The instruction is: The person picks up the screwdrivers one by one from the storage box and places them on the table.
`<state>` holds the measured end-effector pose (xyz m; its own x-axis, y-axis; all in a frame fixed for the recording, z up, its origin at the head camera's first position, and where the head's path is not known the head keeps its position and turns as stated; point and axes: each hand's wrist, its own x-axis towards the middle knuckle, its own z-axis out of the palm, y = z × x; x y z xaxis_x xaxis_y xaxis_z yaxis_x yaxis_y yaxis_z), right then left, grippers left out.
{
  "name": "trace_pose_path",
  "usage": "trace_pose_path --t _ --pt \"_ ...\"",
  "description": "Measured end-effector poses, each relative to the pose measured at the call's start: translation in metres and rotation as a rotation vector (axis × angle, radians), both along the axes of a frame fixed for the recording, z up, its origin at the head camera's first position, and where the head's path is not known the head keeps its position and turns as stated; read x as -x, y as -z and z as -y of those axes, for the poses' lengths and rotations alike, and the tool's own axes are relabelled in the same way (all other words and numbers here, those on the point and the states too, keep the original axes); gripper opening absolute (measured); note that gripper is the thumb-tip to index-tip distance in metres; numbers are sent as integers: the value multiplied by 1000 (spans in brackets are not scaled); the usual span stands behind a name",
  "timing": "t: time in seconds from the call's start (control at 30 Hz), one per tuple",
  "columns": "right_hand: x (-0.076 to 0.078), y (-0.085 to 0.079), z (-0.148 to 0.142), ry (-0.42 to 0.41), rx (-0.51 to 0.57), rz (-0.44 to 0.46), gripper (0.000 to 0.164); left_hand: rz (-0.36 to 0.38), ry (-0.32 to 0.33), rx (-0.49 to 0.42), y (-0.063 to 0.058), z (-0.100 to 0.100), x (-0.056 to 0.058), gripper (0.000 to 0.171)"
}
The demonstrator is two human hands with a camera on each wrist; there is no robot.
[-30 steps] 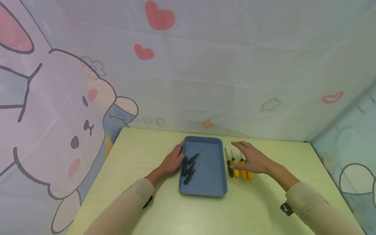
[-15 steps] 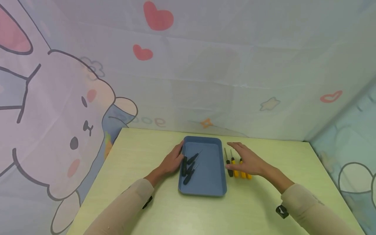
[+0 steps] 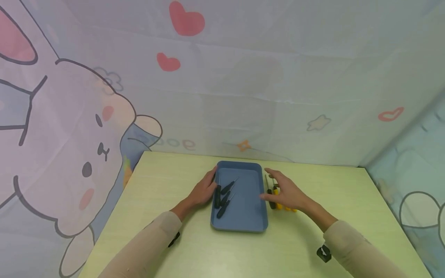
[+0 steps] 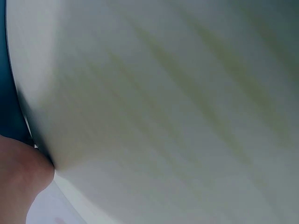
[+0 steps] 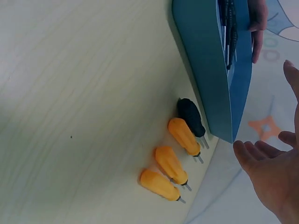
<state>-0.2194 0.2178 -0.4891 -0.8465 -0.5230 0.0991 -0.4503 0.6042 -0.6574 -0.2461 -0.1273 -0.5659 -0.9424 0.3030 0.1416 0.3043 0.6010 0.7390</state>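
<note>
My left hand (image 3: 202,190) rests against the left side of a blue-grey tray (image 3: 248,220), its fingers along the outer wall. Inside the tray's left half lie several black-handled screwdrivers (image 3: 224,208). To the tray's right my right hand (image 3: 286,190) hovers with thumb and fingers spread apart, holding nothing; its thumb overlaps the right rim in the head view. Below it a black screwdriver (image 5: 190,114) and several yellow-handled screwdrivers (image 5: 171,164) lie in a row, partly hidden by the hand in the head view. The left wrist view shows a fingertip (image 4: 23,170) at the tray wall.
A pale yellow table (image 3: 167,173) bears everything. Behind it hangs a light cloth (image 3: 243,96) printed with hearts and a rabbit. Each forearm wears a beige sleeve (image 3: 146,241), with a dark strap piece showing below it.
My right hand has moved left, from over the yellow screwdrivers toward the tray's right rim. The left hand, the tray and the screwdrivers stay in place.
</note>
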Motion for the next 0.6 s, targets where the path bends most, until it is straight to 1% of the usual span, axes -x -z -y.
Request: trace_pose_path --t 0.23,0.33,0.6 --pt "2 9 6 50 135 74 94 -12 3 -4 0 0 0 62" --pt "1 13 8 73 176 103 92 -12 6 -4 -1 0 -1 61" --pt "-2 23 17 122 228 124 95 -17 8 0 -5 0 -2 60"
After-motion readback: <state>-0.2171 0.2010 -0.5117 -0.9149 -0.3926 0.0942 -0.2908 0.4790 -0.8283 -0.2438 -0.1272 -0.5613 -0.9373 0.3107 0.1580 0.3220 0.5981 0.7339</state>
